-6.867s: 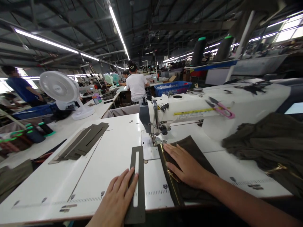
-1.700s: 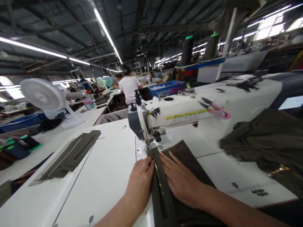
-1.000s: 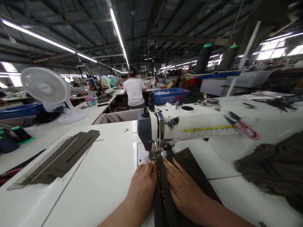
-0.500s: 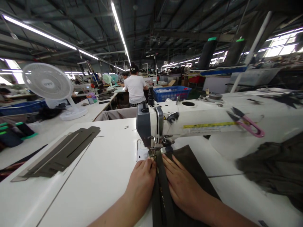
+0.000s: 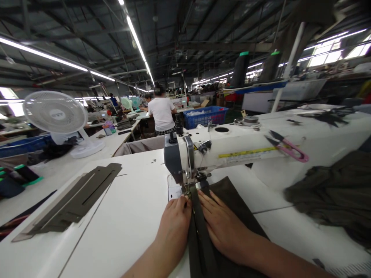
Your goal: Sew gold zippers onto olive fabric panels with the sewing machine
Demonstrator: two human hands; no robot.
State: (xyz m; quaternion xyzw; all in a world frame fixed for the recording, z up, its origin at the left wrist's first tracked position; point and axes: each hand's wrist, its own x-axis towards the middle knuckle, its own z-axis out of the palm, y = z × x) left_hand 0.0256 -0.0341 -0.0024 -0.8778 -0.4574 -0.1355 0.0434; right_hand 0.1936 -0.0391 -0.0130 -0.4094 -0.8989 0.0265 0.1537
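Note:
Dark olive fabric point(image 5: 236, 208) lies on the white table under the needle area of a white sewing machine point(image 5: 243, 144), with a folded strip running toward me. My left hand point(image 5: 176, 218) is closed at the strip's left edge, just before the presser foot point(image 5: 188, 189), its fingertips pinching the fabric. My right hand point(image 5: 222, 222) lies flat on the fabric to the right of the strip, fingers stretched toward the machine.
Cut dark pieces point(image 5: 78, 197) lie stacked at the left. Behind them stands a white fan point(image 5: 56, 114). Pink-handled snips point(image 5: 290, 148) rest on the machine arm. Bunched dark cloth point(image 5: 333, 193) is at the right. A person in white point(image 5: 161, 114) faces away beyond the machine.
The view has tilted and shifted slightly, so the background sits a little differently. Both hands keep nearly the same places on the fabric by the presser foot.

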